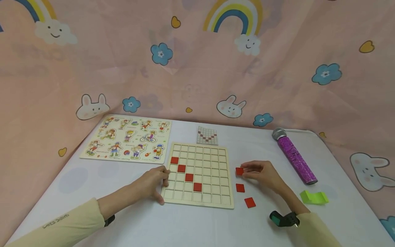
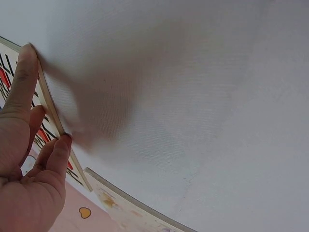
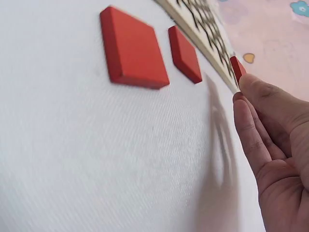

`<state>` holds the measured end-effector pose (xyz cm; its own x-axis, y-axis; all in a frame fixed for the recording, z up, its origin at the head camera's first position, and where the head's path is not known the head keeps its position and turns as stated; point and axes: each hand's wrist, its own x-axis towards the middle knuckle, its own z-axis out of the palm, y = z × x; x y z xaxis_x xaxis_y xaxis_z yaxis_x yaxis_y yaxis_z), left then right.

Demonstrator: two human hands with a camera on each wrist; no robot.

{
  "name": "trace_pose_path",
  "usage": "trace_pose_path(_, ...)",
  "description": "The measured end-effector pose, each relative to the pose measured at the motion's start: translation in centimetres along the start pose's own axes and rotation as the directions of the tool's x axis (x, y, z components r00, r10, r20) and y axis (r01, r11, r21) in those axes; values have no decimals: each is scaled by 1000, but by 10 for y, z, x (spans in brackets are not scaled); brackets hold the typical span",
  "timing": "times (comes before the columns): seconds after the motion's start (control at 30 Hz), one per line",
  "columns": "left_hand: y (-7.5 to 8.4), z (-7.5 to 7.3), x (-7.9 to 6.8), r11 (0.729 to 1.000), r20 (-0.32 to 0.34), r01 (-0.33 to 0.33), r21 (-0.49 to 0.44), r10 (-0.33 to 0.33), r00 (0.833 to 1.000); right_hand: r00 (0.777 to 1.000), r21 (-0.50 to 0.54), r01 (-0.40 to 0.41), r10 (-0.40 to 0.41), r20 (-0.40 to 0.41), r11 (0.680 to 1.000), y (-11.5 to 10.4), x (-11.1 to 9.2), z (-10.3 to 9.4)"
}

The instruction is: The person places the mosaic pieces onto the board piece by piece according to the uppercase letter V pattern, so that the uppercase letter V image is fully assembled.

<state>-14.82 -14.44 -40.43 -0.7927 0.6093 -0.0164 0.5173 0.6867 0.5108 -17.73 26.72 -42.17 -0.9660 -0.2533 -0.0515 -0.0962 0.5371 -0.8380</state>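
Observation:
A pale wooden grid board (image 1: pixel 213 175) lies on the table with several red square tiles set in a diagonal line of its cells, among them one red tile (image 1: pixel 197 187). My left hand (image 1: pixel 154 183) rests against the board's left edge, thumb near the lower corner and fingertips farther up; the left wrist view shows the thumb and fingertips along the wooden rim (image 2: pixel 50 106). Right of the board, my right hand (image 1: pixel 262 175) pinches a red square tile (image 1: pixel 239 172) between thumb and fingers. Two loose red tiles, a nearer one (image 3: pixel 135 50) and a farther one (image 3: pixel 185 54), lie by it.
Behind the board lies a small pattern card (image 1: pixel 207 136) with red squares in a V shape. A picture puzzle board (image 1: pixel 126 139) is at the back left. On the right are a purple glittery microphone (image 1: pixel 296 159) and a bright green curved block (image 1: pixel 314 198).

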Motion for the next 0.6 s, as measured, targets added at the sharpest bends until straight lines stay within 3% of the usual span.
trace_pose_path(0.3, 0, -2, -2, 1000, -5, -14, 4, 15, 1000, 994, 106, -76, 83, -68, 991, -9, -9, 10)
trace_pose_path(0.6, 0, 0, -1, 1000, -3, -2, 0, 2, 1000, 989, 161, -130, 140, -52, 978, -22, -13, 24)
